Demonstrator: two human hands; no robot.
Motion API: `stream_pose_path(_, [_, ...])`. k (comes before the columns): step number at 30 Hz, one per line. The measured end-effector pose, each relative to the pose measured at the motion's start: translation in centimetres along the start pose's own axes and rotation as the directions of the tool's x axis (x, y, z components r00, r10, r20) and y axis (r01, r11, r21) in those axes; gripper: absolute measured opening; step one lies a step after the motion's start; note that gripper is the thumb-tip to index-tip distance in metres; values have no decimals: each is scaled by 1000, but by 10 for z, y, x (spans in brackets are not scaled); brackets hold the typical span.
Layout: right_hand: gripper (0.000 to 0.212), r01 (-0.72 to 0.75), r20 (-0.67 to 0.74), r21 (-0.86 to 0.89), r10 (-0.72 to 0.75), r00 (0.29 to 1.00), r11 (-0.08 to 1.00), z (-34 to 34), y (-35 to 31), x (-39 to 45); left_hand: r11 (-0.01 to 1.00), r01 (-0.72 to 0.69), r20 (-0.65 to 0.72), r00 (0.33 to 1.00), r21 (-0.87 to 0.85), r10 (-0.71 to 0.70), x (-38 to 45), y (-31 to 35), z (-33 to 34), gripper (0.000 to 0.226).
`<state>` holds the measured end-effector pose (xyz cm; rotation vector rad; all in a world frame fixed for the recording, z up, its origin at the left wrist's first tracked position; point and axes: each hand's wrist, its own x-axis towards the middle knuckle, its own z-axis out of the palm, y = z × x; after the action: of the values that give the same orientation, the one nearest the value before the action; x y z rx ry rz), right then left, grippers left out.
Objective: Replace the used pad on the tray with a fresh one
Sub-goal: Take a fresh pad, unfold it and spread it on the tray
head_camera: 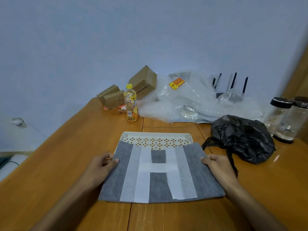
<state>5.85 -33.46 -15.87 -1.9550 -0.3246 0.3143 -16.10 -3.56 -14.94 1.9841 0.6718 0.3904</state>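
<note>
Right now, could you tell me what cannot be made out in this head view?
- Most of the tray: covered by the pad held by the left hand and right hand.
- Contents of the black bag: opaque plastic.
- Device with antennas: behind bubble wrap.
- Bottle label: too small to read.

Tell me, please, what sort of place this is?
Probably a home room or small office: a wooden table against a plain wall, cluttered with cardboard boxes, bubble wrap and a wifi router.
</note>
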Motion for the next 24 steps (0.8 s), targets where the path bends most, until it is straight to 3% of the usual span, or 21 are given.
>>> stream_pose_path(9, [36, -94, 219, 39, 83, 972, 995, -15, 0, -23, 995, 100, 197, 976, -9, -96, -29, -12, -25, 24])
stream_pose_path(15, [20, -66, 362, -122, 107, 926, 990, -32, -24, -18, 999, 51, 372, 927, -11, -43, -29, 13, -46, 15])
stream_pose_path(21, [29, 4, 378, -127, 44, 925, 992, -43, -63, -4, 992, 89, 325, 944, -89, -56, -3, 39, -65, 20])
stream_pose_path(24, [22, 59, 347, -101, -21, 938, 993, -41, -87, 10, 989, 64, 249, 968, -131, -30, 17, 59, -65, 12])
